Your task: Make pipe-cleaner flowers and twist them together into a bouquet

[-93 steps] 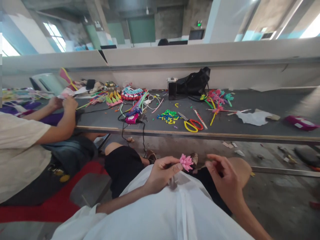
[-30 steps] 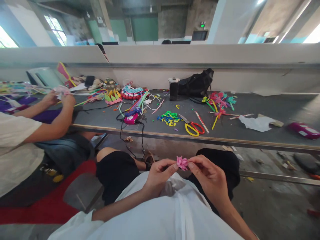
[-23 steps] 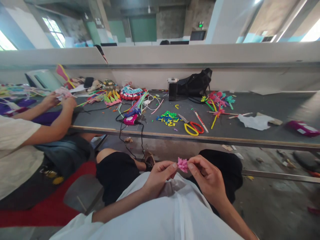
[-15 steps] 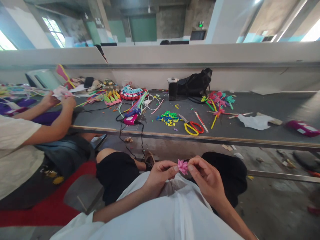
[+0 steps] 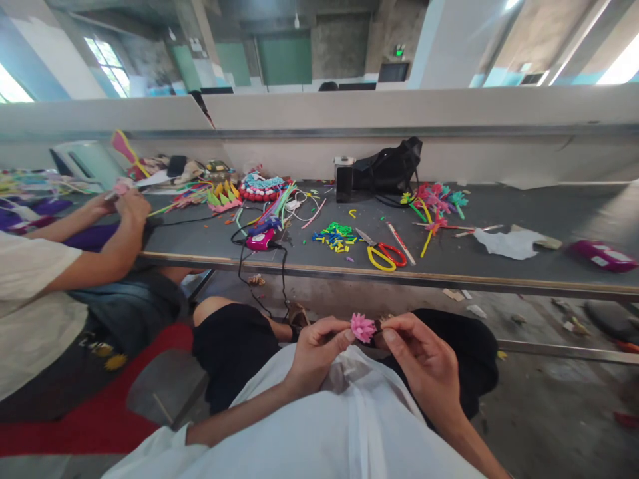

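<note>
Over my lap, a small pink flower (image 5: 363,328) with many pointed petals is pinched between the thumb and fingers of my left hand (image 5: 319,352). Just to its right, my right hand (image 5: 424,359) has thumb and forefinger pressed together. A narrow dark gap shows between those fingertips and the petals, and anything they hold is too small to make out. On the table beyond my hands lie scissors (image 5: 382,258) with one yellow and one red handle. Beside them is a heap of short green, blue and yellow pieces (image 5: 335,236).
At the left a co-worker's hands (image 5: 127,203) hold something pale pink. A glue gun (image 5: 264,226) with a black cord lies near the table edge (image 5: 319,269). Fuzzy coloured stems (image 5: 439,206), a black bag (image 5: 392,169) and white paper (image 5: 509,243) are farther back and right.
My right hand has moved a little to the right, off the petals. The flower stays in my left hand, shifted slightly left and turned so more petals show.
</note>
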Action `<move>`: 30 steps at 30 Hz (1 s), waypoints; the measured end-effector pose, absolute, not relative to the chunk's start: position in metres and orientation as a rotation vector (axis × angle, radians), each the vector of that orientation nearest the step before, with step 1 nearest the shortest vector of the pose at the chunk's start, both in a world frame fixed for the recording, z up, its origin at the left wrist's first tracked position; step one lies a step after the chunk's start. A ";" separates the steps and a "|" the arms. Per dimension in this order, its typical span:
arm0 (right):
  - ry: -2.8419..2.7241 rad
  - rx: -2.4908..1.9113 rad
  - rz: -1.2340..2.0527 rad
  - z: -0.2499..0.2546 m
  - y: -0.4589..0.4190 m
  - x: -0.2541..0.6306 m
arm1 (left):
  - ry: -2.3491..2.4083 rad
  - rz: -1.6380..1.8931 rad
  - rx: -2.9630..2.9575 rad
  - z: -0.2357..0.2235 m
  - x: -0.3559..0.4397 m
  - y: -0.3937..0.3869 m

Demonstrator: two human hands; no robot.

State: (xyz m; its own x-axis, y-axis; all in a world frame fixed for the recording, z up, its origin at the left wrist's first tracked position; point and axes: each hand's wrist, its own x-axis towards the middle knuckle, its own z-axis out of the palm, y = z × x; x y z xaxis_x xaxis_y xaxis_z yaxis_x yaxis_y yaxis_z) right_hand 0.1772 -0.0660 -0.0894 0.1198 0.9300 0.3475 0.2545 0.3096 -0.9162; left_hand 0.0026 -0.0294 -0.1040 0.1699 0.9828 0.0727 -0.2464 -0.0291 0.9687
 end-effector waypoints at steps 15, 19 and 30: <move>-1.473 -1.205 0.619 -0.084 -0.067 0.170 | 0.931 1.128 1.676 -0.098 -0.003 -0.031; -1.539 -1.210 0.557 -0.085 -0.067 0.173 | 0.843 0.930 1.427 -0.097 -0.001 -0.032; -1.674 -1.165 0.381 -0.082 -0.066 0.176 | 0.788 0.958 1.410 -0.093 0.000 -0.030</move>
